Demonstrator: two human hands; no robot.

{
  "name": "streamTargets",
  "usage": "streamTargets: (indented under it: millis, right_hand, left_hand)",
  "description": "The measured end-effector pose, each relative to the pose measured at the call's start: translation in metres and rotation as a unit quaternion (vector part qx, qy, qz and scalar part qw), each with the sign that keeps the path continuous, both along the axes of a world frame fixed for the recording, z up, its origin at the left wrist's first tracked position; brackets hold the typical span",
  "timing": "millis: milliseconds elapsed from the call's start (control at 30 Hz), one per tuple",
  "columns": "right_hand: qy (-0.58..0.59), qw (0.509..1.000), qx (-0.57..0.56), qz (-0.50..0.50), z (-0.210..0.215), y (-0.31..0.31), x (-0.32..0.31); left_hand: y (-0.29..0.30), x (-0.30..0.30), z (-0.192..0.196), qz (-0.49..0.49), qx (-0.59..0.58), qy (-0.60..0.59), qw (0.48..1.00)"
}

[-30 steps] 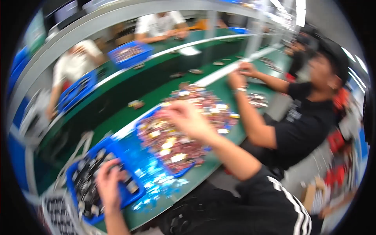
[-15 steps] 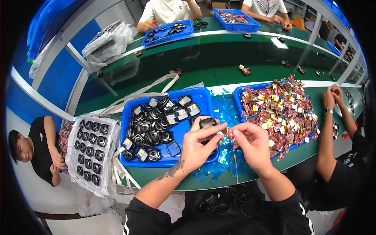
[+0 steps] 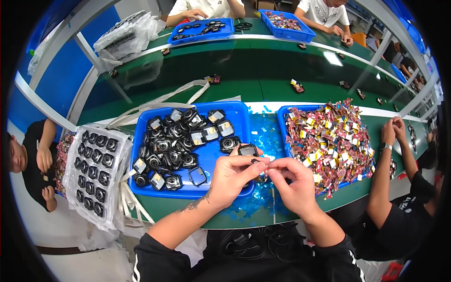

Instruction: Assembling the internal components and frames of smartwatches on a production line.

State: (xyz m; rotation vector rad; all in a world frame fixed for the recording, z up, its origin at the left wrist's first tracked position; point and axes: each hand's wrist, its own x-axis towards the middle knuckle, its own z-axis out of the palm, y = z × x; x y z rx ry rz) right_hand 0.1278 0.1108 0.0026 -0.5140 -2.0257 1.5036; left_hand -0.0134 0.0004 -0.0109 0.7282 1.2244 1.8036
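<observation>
My left hand [image 3: 229, 179] holds a black square watch case [image 3: 248, 150] in its curled fingers, while its thumb and forefinger pinch a small dark piece. Fingertips of my right hand [image 3: 297, 187] are closed at the same spot, touching or nearly touching the left ones. What the right fingers grip is too small to make out. Left of my hands, a blue tray [image 3: 214, 157] holds many black watch cases [image 3: 174, 157], some with pale square faces. On the right, a second blue tray [image 3: 282, 123] is heaped with small red circuit boards [image 3: 324, 145] bearing yellow and white parts.
Blue film scraps [image 3: 263, 134] litter the green bench between the trays. A plastic-wrapped tray of watch cases [image 3: 91, 171] stands at the left beside white straps [image 3: 129, 199]. Beyond runs a green conveyor belt [image 3: 253, 70] with scattered boards. Co-workers sit left, right and across.
My fingertips have come together, and the right hand now meets the left at the small piece. The whole view has shifted slightly. The left co-worker's hands have moved apart.
</observation>
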Motion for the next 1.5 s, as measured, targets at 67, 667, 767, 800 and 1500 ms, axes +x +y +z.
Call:
streamTargets:
  millis: [67, 667, 767, 800, 1500]
  right_hand:
    - [-0.057, 0.996, 0.069, 0.027, 0.011, 0.008, 0.003]
    - [-0.173, 0.963, 0.036, 0.205, 0.042, 0.039, -0.010]
    - [-0.159, 0.963, 0.162, 0.146, 0.030, 0.037, -0.014]
    - [-0.119, 0.955, 0.259, 0.083, 0.021, 0.038, -0.016]
    - [-0.060, 0.979, 0.184, 0.062, 0.026, 0.032, 0.008]
  left_hand:
    - [0.001, -0.003, -0.009, -0.023, -0.015, 0.067, 0.997]
    - [0.000, -0.002, 0.005, 0.031, -0.023, 0.399, 0.916]
    - [0.000, 0.000, 0.006, 0.040, -0.001, 0.410, 0.911]
    - [0.001, 0.000, 0.005, 0.038, -0.002, 0.421, 0.906]
    - [0.006, -0.005, -0.008, 0.096, 0.002, 0.325, 0.941]
